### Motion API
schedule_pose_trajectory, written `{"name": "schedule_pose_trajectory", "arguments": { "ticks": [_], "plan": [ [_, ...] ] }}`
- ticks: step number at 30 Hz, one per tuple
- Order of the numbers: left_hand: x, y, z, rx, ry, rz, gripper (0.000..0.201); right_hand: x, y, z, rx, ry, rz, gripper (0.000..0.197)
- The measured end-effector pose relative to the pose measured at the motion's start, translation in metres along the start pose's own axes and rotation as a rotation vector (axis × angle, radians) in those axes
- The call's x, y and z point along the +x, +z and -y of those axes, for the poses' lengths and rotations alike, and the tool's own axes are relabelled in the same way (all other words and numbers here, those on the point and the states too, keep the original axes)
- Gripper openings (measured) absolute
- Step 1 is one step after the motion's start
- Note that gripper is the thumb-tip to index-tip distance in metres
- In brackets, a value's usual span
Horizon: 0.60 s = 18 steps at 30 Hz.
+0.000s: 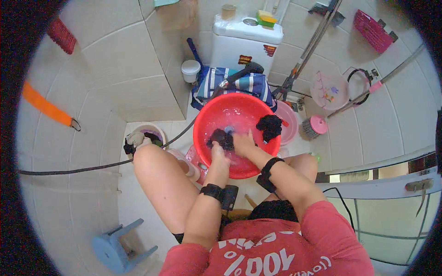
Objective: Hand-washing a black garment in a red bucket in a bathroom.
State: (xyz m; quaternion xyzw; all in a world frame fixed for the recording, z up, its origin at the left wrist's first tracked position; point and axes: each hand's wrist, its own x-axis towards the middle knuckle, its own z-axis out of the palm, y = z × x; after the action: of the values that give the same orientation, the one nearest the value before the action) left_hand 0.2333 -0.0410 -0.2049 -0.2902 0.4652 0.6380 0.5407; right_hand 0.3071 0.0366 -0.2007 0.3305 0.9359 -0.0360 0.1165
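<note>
Both my hands are inside a red plastic basin [202,115], working a wet piece of black cloth [220,138]. My left hand [219,152] is closed on the near side of this cloth. On its right side, my right hand [242,143] grips it too, thumb raised and fingers partly hidden by the fabric. Shallow, slightly sudsy water shows around them. A second bunched black cloth [269,128] hangs at the basin's right rim, apart from my hands. Black bands with small boxes circle both my wrists.
A shower head [251,69] rests on a striped bag [212,83] behind the basin; its dark hose [92,171] runs left. A pail of laundry [159,131] stands left, a blue stool [108,248] near left. Right are a pink basin [287,122] and a brush [315,126].
</note>
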Motion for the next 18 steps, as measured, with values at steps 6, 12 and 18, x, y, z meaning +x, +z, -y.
{"name": "schedule_pose_trajectory", "arguments": {
  "ticks": [6, 12, 18],
  "plan": [
    [-0.028, -0.006, -0.021, -0.253, -0.097, 0.309, 0.053, -0.018, -0.069, 0.023, 1.083, -0.225, 0.261, 0.046],
    [0.04, -0.014, 0.0, -0.216, 0.145, 0.453, 0.039, -0.044, -0.069, 0.031, 1.118, -0.072, -0.155, 0.037],
    [0.077, -0.021, 0.018, -0.372, 0.063, 0.603, 0.03, -0.029, -0.068, 0.052, 0.799, 0.079, -0.281, 0.038]
  ]
}}
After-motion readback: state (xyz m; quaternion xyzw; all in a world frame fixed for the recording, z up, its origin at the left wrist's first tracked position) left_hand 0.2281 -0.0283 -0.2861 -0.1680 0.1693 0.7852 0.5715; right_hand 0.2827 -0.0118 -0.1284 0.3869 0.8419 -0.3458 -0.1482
